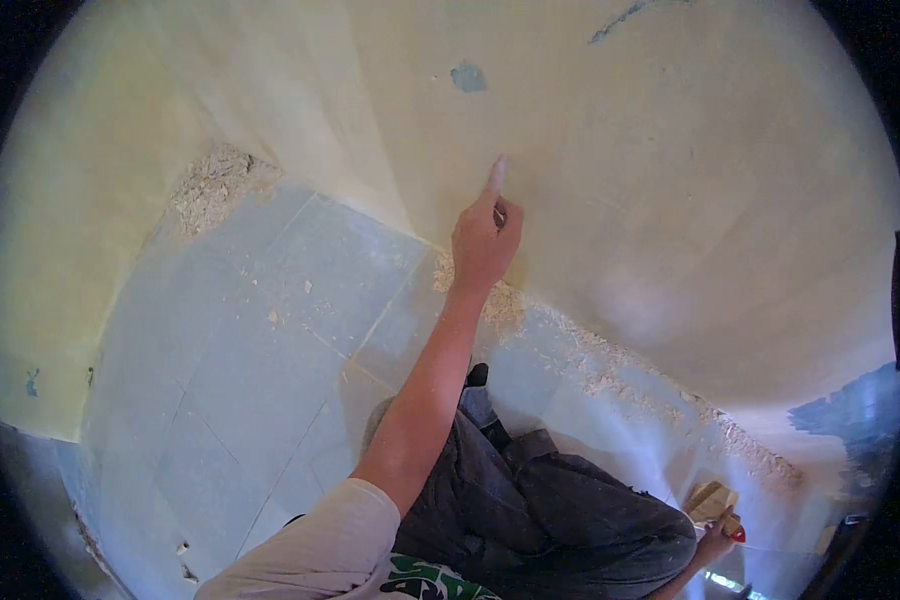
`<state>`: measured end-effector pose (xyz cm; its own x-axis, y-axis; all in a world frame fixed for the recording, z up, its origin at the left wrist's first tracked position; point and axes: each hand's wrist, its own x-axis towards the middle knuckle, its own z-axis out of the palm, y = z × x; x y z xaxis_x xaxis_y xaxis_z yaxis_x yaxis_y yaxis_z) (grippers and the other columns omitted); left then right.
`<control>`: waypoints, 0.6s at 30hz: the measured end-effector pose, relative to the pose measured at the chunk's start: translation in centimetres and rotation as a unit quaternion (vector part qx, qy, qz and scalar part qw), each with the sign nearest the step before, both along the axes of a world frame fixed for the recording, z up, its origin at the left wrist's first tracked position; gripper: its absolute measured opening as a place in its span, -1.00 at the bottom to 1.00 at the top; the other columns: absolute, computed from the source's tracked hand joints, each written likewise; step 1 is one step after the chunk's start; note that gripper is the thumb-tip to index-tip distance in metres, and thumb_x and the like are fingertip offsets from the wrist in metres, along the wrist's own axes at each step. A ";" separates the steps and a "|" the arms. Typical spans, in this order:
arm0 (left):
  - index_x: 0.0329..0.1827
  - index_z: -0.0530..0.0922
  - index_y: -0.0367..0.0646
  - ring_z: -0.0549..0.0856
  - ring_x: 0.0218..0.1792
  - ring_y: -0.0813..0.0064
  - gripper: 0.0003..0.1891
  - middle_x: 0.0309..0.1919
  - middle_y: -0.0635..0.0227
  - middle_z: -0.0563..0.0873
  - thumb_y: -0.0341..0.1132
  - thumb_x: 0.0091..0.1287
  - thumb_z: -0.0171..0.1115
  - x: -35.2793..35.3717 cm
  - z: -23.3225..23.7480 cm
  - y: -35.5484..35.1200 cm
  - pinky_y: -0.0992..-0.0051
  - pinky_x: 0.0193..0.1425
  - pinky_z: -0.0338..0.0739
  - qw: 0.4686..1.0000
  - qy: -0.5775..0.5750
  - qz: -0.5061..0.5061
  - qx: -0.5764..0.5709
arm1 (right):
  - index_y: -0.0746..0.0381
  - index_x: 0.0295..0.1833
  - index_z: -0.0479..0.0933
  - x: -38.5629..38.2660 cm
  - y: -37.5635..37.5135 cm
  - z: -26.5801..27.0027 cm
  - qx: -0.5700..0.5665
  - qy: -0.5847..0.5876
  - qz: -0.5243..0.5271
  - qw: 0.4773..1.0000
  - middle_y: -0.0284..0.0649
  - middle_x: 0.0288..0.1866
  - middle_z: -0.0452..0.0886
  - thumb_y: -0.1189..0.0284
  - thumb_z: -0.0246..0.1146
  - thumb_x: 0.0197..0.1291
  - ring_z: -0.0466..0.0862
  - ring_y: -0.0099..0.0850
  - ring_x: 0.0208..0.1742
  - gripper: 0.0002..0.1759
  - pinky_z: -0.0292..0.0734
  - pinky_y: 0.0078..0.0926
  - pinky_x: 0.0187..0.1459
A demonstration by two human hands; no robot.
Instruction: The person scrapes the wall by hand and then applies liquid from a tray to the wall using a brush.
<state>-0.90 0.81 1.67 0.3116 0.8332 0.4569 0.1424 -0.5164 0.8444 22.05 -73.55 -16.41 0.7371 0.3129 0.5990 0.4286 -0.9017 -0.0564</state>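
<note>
My left hand (487, 235) reaches up to the pale yellow wall (650, 190), its index finger stretched out with the fingertip at the surface and the other fingers curled. I see nothing held in it. At the lower right, my right hand (714, 542) is closed round a tan, wood-like block (712, 502) with a small red part at its edge. That block is beside my right knee, low over the floor. A blue-grey patch (468, 77) shows on the wall above my left fingertip.
Pale shavings (220, 185) are heaped in the far left corner of the blue-grey floor (270, 290). More shavings (610, 365) lie along the wall's foot. My bent legs (560, 500) take up the lower middle. A larger blue patch (855, 410) marks the wall at right.
</note>
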 end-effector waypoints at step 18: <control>0.36 0.42 0.10 0.68 -0.46 0.23 -0.44 -0.52 0.24 0.66 -0.29 0.22 0.17 0.5 -2.1 -1.9 0.24 -0.33 0.56 0.990 0.124 0.045 0.041 | 0.32 -0.11 0.55 -4.1 9.1 6.2 0.347 0.202 -0.101 0.910 -0.17 -0.38 0.63 0.12 0.33 0.24 0.64 -0.43 -0.45 -0.56 0.60 -0.47 -0.48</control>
